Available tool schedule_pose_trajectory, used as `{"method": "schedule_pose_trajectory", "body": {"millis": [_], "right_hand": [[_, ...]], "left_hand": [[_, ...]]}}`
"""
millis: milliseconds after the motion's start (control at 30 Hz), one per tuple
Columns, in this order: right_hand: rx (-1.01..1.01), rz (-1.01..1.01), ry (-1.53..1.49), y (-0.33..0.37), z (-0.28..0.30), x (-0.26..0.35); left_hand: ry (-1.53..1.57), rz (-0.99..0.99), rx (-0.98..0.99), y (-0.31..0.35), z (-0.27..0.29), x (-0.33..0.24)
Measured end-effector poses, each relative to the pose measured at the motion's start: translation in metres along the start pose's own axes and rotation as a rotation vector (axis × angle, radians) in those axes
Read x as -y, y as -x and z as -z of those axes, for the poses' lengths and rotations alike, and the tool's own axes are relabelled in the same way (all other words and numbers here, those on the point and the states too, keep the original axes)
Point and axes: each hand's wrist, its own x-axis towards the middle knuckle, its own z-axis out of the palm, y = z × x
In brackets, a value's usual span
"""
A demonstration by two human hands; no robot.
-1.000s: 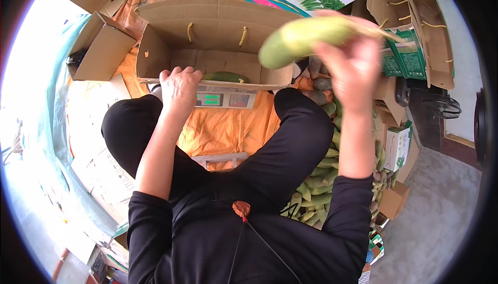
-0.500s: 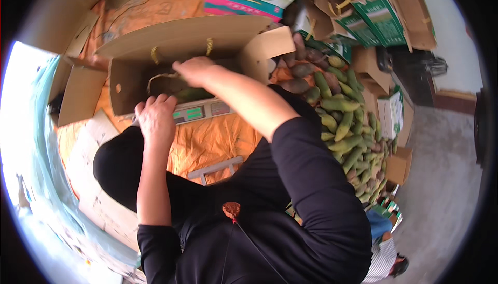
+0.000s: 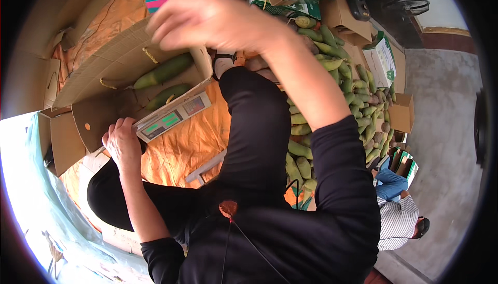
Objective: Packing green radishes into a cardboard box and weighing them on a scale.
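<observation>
Two large green radishes (image 3: 164,71) lie inside an open brown cardboard box (image 3: 98,108) with yellow cord handles. A digital scale (image 3: 167,119) with lit green displays shows along the box's near side. My left hand (image 3: 123,141) curls its fingers over the near left edge of the box, beside the scale's left end. In the air above the box's right end is my right hand (image 3: 212,22), blurred, its fingers stretched leftward and holding nothing I can see. It hides part of the box's far right side.
A big pile of green radishes (image 3: 358,102) spreads at the right. Cartons (image 3: 381,58) stand behind and beside it, near a black fan (image 3: 410,5). Orange sheeting (image 3: 174,154) covers the ground. Another person (image 3: 399,216) in a striped top sits at the lower right.
My right hand has come up out of the box and is now above it. My view has shifted, so the box appears tilted and the radishes in it show more fully. My left hand stays at the edge.
</observation>
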Motion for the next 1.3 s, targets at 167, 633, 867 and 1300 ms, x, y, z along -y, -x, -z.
{"method": "schedule_pose_trajectory", "body": {"millis": [167,633,867,1300], "right_hand": [[-0.697,-0.400,0.063,0.108,0.096,-0.098],[-1.336,-1.262,-0.137,0.254,0.095,-0.338],[-1.490,-1.351,-0.230,0.266,0.090,-0.383],[-1.494,-0.663,-0.963,0.308,0.049,-0.295]], "left_hand": [[0.036,-0.013,0.023,-0.005,-0.001,-0.009],[0.068,0.045,0.025,-0.007,0.005,-0.008],[0.102,0.035,0.040,-0.013,0.007,-0.012],[0.115,-0.001,-0.045,-0.007,-0.004,-0.001]]}}
